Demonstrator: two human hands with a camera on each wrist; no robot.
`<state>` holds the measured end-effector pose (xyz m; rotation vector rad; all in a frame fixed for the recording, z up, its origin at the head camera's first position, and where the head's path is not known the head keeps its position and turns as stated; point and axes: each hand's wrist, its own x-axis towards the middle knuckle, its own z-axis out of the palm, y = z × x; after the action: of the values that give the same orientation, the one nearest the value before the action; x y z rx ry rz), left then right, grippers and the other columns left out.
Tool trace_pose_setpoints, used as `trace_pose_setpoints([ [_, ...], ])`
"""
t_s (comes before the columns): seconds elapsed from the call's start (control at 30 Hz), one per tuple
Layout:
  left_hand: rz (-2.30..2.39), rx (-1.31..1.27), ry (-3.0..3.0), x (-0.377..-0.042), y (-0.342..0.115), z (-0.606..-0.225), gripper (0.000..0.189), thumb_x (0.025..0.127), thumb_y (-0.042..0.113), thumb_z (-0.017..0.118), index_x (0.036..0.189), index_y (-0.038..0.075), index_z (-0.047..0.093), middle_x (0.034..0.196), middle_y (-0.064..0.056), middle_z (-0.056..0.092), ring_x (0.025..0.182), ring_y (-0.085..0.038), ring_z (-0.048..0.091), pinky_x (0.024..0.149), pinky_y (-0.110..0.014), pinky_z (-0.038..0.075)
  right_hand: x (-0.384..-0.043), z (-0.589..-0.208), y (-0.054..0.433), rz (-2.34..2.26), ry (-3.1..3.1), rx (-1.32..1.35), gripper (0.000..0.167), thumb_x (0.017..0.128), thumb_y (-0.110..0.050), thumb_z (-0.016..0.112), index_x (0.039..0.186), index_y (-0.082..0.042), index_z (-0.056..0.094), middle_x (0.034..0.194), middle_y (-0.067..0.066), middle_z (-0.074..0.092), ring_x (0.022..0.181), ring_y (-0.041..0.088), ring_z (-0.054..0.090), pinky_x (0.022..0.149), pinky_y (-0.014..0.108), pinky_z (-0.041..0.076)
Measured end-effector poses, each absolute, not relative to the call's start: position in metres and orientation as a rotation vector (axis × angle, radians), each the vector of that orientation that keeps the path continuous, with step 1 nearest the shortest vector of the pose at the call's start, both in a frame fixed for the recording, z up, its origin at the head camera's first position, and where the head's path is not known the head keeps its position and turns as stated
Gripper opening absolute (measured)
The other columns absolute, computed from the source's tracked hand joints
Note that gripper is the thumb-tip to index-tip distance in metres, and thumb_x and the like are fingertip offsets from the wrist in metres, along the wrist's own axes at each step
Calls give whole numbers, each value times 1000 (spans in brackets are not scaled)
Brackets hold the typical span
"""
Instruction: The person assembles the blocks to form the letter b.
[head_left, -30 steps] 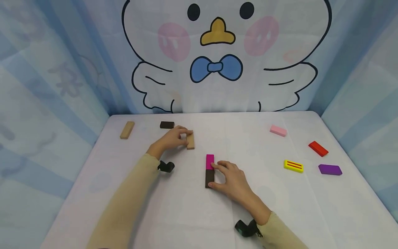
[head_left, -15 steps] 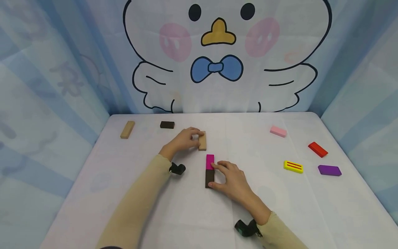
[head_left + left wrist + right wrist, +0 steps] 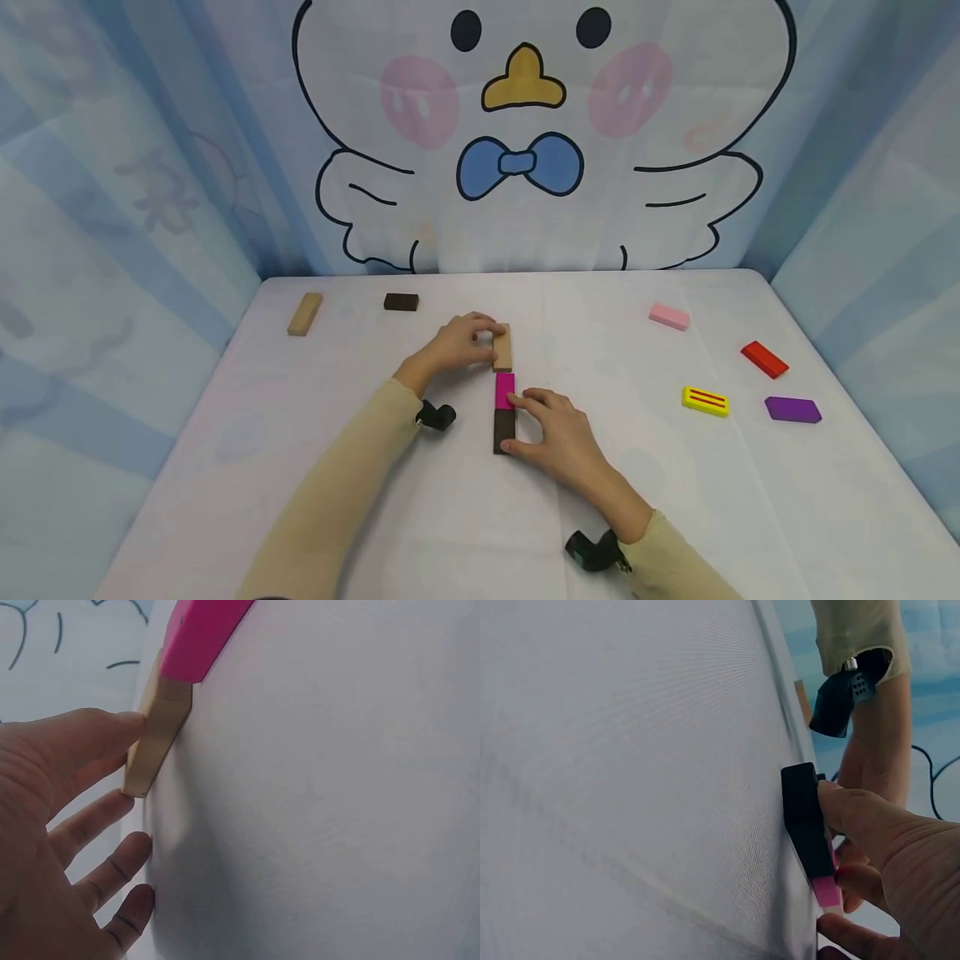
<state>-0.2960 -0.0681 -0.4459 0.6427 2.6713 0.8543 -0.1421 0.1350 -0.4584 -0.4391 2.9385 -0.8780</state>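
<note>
Head view: left hand [image 3: 461, 342] is pinching the tan oblong wooden block [image 3: 504, 352] just beyond the flat magenta block [image 3: 505, 383], spread right hand [image 3: 562, 435] is touching that plus the flat dark-brown block [image 3: 503, 425]; likely lining-up step, next needing ends butted flush.

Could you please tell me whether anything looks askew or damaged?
Nothing stands out: no visible damage, the held tan block roughly lines up with the magenta block, and loose blocks lie at various angles.
</note>
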Motion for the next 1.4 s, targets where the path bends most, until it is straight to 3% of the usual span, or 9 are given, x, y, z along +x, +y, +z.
trace_pose_setpoints([
  [0.33,817,693,2685,-291,-66,-447,47,95,30,75,141,23,65,155,-4,51,138,-35,48,115,-61,35,-142,-458,137,-882,2954,-457,65,84,-39,86,141,-14,65,145,13,59,135,39,52,105,66,42],
  [0.73,786,695,2681,-291,-67,-447,46,95,31,74,140,22,65,156,-7,49,115,-28,56,107,-59,40,-142,-459,137,-899,2926,-458,67,83,-38,87,141,-14,65,147,14,58,137,39,51,106,66,41],
  [0.9,797,712,2670,-291,-69,-448,46,95,30,74,139,22,65,155,-7,50,115,-27,56,106,-58,40,-142,-459,136,-891,2936,-468,66,83,-38,87,140,-14,65,146,14,58,136,39,52,106,66,41],
  [1.17,901,690,2630,-296,-85,-447,38,103,22,63,141,14,62,149,-8,55,123,-28,57,107,-44,49,-142,-460,136,-895,2921,-449,66,83,-39,86,141,-14,65,147,13,57,138,39,51,108,67,40],
  [1.4,892,583,2723,-305,-119,-441,33,105,18,59,137,11,65,146,-10,56,125,-28,54,106,-45,48,-142,-459,137,-898,2913,-445,67,83,-39,86,142,-14,64,148,13,57,138,40,50,110,67,39],
])
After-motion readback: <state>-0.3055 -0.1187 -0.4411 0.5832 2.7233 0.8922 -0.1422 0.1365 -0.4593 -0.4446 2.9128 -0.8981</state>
